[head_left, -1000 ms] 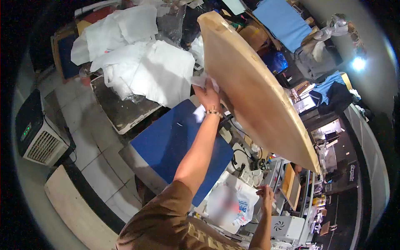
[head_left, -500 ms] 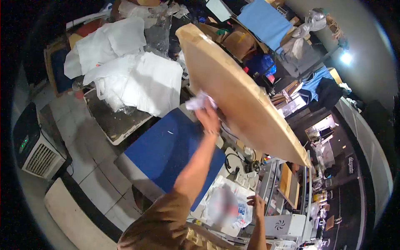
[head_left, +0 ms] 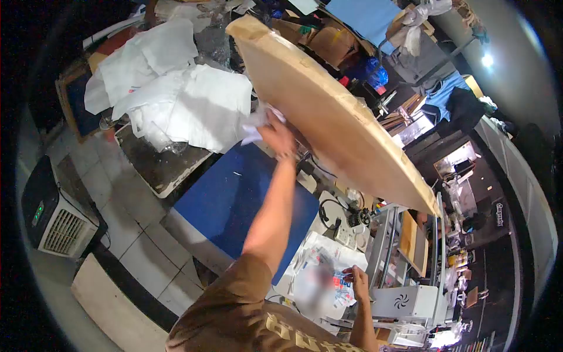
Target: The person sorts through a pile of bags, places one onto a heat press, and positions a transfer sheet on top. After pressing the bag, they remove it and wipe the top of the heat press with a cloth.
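Note:
My left hand (head_left: pixel 278 138) reaches forward with its fingers closed on a crumpled white cloth (head_left: pixel 253 127), against the inner face of a large tilted frame panel (head_left: pixel 346 144) edged with tan tape. Below that hand lies a flat blue board (head_left: pixel 243 193). My right hand (head_left: pixel 359 283) hangs lower right, fingers apart and holding nothing visible, beside a white printed plastic bag (head_left: pixel 334 264). A blurred patch hides part of the bag.
White sheets (head_left: pixel 217 108) cover a dark worn table (head_left: pixel 155 167) at upper left. An air cooler (head_left: pixel 63 226) stands at far left. A grey machine with rails (head_left: pixel 404 302) is at lower right, and cluttered boxes (head_left: pixel 334 44) lie behind the panel.
My left hand and the cloth have shifted left and slightly up along the panel. The whole view has moved a little, and my right hand appears slightly higher with its fingers more bent.

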Motion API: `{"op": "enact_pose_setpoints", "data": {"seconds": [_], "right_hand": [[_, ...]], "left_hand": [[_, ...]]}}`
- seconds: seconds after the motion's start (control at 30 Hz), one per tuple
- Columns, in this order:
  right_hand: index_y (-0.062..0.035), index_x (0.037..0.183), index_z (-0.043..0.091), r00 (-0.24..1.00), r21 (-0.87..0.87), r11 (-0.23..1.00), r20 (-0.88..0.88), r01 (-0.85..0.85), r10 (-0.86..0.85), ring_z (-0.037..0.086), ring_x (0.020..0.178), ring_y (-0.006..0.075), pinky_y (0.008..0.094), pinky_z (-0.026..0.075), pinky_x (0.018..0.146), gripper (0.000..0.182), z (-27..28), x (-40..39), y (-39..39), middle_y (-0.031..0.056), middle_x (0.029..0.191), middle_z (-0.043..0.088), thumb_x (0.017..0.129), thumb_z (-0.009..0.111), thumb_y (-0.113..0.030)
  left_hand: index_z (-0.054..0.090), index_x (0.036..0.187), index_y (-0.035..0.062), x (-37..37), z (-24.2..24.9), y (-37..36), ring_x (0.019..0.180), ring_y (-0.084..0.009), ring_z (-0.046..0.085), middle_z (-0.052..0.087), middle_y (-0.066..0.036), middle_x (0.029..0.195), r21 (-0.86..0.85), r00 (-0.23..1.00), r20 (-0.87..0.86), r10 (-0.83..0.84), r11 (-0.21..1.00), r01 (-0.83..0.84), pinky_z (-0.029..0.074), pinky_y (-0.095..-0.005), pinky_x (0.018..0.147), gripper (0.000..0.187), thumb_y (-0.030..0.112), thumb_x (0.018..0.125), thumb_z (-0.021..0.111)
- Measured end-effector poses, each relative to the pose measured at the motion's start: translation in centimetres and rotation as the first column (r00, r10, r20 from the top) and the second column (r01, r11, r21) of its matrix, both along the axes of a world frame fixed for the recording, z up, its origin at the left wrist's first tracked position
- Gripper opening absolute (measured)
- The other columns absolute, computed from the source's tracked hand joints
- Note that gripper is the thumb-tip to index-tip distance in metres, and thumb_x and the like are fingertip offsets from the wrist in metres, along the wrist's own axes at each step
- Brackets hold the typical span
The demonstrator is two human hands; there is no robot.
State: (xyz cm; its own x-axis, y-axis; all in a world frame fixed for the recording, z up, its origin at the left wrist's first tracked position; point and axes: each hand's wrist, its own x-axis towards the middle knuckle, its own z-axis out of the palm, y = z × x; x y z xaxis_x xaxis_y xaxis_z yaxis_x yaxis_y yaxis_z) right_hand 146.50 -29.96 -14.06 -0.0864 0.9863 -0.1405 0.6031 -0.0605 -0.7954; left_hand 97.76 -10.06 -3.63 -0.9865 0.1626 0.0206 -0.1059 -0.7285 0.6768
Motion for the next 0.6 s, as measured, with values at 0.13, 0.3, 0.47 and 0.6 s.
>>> {"op": "enact_pose_setpoints", "data": {"seconds": [0.13, 0.3, 0.47, 0.6], "right_hand": [[0.0027, 0.093, 0.067, 1.000, 0.004, 1.000, 0.003, -0.010, 0.010, 0.062, 0.070, 0.0142, 0.0283, 0.050, 0.066, 0.052, 0.6, -1.6, 0.1, 0.0102, 0.087, 0.069, 0.102, 0.046, -0.044], [0.0012, 0.095, 0.068, 0.997, 0.006, 0.997, 0.011, -0.074, 0.074, 0.062, 0.071, 0.0144, 0.0296, 0.050, 0.069, 0.052, 2.0, -3.4, -1.2, 0.0095, 0.088, 0.069, 0.102, 0.046, -0.045], [0.0005, 0.092, 0.068, 0.997, 0.004, 0.997, -0.030, -0.078, 0.078, 0.062, 0.071, 0.0131, 0.0277, 0.051, 0.068, 0.039, -1.3, -1.6, -2.9, 0.0080, 0.083, 0.068, 0.100, 0.055, -0.035], [0.0028, 0.092, 0.067, 0.990, -0.004, 0.996, -0.110, -0.093, 0.092, 0.062, 0.071, 0.0138, 0.0286, 0.051, 0.068, 0.037, -3.6, -3.5, -3.3, 0.0068, 0.079, 0.067, 0.099, 0.056, -0.032]], "left_hand": [[0.050, 0.119, -0.0043, 14.4, 1.5, -3.2, 0.100, -0.0252, 0.052, 0.053, -0.015, 0.113, 0.293, 0.991, -0.107, -0.085, 0.949, 0.113, 0.044, -0.0377, 0.088, 0.028, 0.015, 0.099, 0.051], [0.051, 0.114, -0.0080, 9.8, -9.4, 6.1, 0.095, -0.0406, 0.059, 0.061, -0.026, 0.105, -0.373, 0.976, -0.203, 0.082, 0.915, -0.154, 0.047, -0.0434, 0.086, 0.031, 0.014, 0.094, 0.057], [0.061, 0.107, -0.0011, 3.9, -9.3, -1.8, 0.093, -0.0410, 0.060, 0.060, -0.023, 0.104, -0.458, 0.878, -0.419, -0.232, 0.889, 0.017, 0.049, -0.0445, 0.080, 0.022, 0.004, 0.086, 0.062], [0.061, 0.122, 0.0094, 9.9, -7.8, -16.8, 0.098, -0.0399, 0.057, 0.056, -0.024, 0.120, -0.611, 0.503, -0.675, -0.540, 0.791, 0.029, 0.049, -0.0419, 0.085, 0.047, 0.008, 0.076, 0.069]]}}
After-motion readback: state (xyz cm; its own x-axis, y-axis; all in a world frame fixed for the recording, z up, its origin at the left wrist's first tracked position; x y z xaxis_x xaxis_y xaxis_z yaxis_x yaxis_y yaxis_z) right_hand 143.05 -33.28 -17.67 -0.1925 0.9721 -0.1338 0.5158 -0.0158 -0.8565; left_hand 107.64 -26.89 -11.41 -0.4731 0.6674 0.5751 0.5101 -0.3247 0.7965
